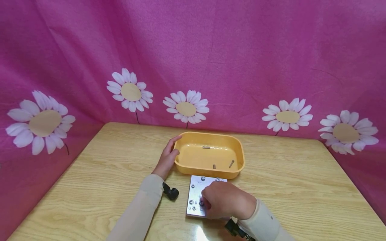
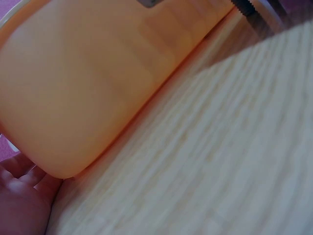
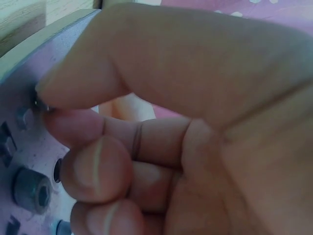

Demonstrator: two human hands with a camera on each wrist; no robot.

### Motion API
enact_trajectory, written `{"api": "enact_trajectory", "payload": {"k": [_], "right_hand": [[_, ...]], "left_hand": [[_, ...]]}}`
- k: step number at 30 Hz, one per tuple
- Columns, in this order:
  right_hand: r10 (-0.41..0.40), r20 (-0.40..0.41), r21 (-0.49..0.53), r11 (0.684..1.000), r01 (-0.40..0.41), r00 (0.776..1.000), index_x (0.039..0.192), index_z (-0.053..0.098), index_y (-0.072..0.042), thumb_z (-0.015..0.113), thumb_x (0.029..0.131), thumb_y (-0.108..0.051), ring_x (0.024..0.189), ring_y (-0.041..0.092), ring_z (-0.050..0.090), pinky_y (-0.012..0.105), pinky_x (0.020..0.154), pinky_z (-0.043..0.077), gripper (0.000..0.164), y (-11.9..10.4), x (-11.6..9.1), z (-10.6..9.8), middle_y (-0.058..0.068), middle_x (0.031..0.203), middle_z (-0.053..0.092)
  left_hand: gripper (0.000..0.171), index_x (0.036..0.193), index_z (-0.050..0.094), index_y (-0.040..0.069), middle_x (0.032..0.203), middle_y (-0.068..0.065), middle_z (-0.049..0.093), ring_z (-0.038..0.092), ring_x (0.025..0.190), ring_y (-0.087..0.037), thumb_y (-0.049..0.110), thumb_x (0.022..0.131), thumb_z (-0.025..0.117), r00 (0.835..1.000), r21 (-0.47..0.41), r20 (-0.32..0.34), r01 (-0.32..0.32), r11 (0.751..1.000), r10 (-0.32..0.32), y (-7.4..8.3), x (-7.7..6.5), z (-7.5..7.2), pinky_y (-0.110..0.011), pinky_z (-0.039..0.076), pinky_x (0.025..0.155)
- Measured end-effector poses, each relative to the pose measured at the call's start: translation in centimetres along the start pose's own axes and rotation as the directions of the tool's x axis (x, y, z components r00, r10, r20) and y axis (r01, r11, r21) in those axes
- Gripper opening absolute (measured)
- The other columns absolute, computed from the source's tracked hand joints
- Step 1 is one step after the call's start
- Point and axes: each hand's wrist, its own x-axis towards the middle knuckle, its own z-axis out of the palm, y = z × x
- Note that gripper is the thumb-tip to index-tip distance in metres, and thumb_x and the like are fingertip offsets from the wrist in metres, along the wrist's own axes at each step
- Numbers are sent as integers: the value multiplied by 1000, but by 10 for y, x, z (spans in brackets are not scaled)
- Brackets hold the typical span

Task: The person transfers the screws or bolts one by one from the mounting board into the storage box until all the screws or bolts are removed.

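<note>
My left hand (image 1: 166, 160) holds the left end of a yellow plastic tray (image 1: 239, 147), thumb near its rim and fingers along the outer wall. In the left wrist view those fingers (image 2: 34, 178) reach behind the tray's corner. Just in front of the tray lies a square metal plate (image 1: 196, 192) fitted with several socket-head bolts. Bent over this plate, my right hand (image 1: 227, 201) pinches a small bolt (image 3: 41, 102) between thumb and index finger, right at the plate's surface. Most of that bolt is hidden by the fingertips. Close by stands a larger socket-head bolt (image 3: 32, 191).
Inside the tray lie three loose bolts, one at the back (image 1: 206, 147), one at the right (image 1: 231, 164) and one near the front wall (image 1: 214, 166). The wooden table (image 1: 286, 180) backs onto a pink curtain (image 1: 235, 67) with printed daisies.
</note>
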Motion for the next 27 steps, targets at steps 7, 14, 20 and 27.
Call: {"api": "enact_trajectory", "payload": {"k": [7,14,20,27], "right_hand": [[13,4,22,1000,-13,1000,66,55,-20,74,76,-21,56,10,46,25,53,35,21,1,0,-1,-6,58,49],[26,1,54,998,-26,1000,65,55,-21,74,74,-21,55,11,46,26,51,34,21,2,-2,-3,-6,58,49],[12,-8,54,998,-11,1000,66,55,-22,73,75,-21,56,10,47,26,51,36,20,2,-2,-5,-7,59,51],[-1,-28,65,998,3,1000,67,55,-22,75,75,-24,54,8,47,25,50,37,21,4,-4,-7,-8,60,51]], "left_hand": [[61,146,40,13,158,-7,25,17,145,-23,-3,87,41,999,-14,33,14,1000,-13,12,-5,-1,-39,19,115],[60,144,43,15,156,-5,29,20,144,-22,-2,87,41,1000,-7,10,-13,1000,13,14,-8,1,-39,20,115],[60,142,45,21,154,-1,32,24,143,-19,0,86,42,1000,-8,-8,-24,1000,24,-1,-1,1,-39,24,114],[58,141,46,24,154,2,32,20,144,-18,2,87,42,1000,15,-17,-2,1000,2,0,0,1,-38,21,115]]}}
